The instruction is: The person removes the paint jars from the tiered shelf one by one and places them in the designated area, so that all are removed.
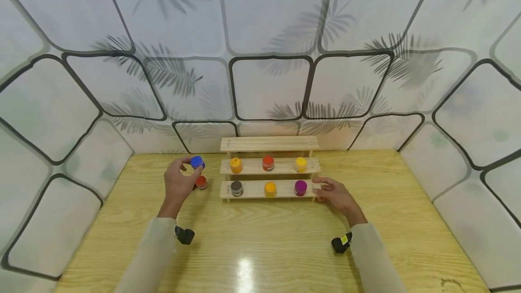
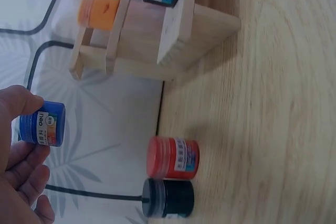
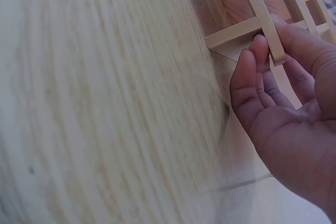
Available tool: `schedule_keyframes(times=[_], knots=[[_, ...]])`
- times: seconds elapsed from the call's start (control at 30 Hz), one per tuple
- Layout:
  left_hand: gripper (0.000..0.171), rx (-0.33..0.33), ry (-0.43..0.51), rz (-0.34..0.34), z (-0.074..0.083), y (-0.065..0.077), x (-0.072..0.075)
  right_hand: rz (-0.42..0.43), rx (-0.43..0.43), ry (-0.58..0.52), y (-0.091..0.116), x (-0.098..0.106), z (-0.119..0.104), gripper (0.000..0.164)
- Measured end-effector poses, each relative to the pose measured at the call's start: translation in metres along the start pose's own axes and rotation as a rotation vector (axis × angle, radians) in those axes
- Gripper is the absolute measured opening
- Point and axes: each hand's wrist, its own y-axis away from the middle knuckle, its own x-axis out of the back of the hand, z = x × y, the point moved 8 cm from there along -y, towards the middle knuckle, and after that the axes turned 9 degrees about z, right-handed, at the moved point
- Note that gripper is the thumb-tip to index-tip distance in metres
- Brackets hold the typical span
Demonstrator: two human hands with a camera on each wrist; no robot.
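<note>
My left hand (image 1: 179, 182) pinches a blue paint jar (image 2: 50, 124) between thumb and fingers, raised above the table left of a three-tier wooden shelf (image 1: 268, 144). Below that hand, a red paint jar (image 2: 170, 157) and a black paint jar (image 2: 170, 198) stand side by side on the table; in the head view the hand partly hides them. With thumb above and fingers beneath, my right hand (image 1: 335, 196) grips the right end of the lowest tier. Close to its fingertips sits a purple paint jar (image 1: 300, 187).
On the lowest tier also stand a dark grey jar (image 1: 236, 188) and a yellow-orange jar (image 1: 270, 189). The middle tier bears an orange jar (image 1: 235, 165), a red jar (image 1: 268, 163) and a yellow jar (image 1: 300, 164). A patterned wall (image 1: 270, 87) rises behind the wooden table (image 1: 264, 248).
</note>
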Motion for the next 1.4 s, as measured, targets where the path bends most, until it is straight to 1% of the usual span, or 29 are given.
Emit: schedule_keyframes(times=[0.23, 0.37, 0.8, 1.03, 1.13, 1.23, 1.4], knots=[[0.037, 0.026, -0.048, 0.005, -0.016, -0.003, 0.007, 0.002, -0.001, -0.007, -0.001, 0.001, 0.001, 0.052], [0.039, 0.06, -0.089, -0.014, -0.026, -0.002, 0.011, 0.004, -0.005, -0.003, -0.001, 0.0, 0.001, 0.052], [0.042, 0.16, -0.174, -0.095, -0.057, -0.001, 0.018, 0.007, -0.017, -0.009, 0.0, 0.0, 0.0, 0.052], [0.04, 0.162, -0.213, -0.095, -0.068, -0.001, 0.022, 0.002, -0.022, -0.009, -0.001, 0.0, 0.004, 0.052], [0.04, 0.169, -0.234, -0.108, -0.072, 0.0, 0.022, 0.007, -0.024, -0.009, -0.001, 0.0, 0.004, 0.051], [0.042, 0.188, -0.235, -0.123, -0.077, 0.001, 0.022, 0.009, -0.02, -0.002, 0.0, 0.0, 0.003, 0.052], [0.042, 0.196, -0.245, -0.147, -0.084, 0.002, 0.021, 0.009, -0.016, 0.0, 0.001, 0.0, 0.0, 0.052]])
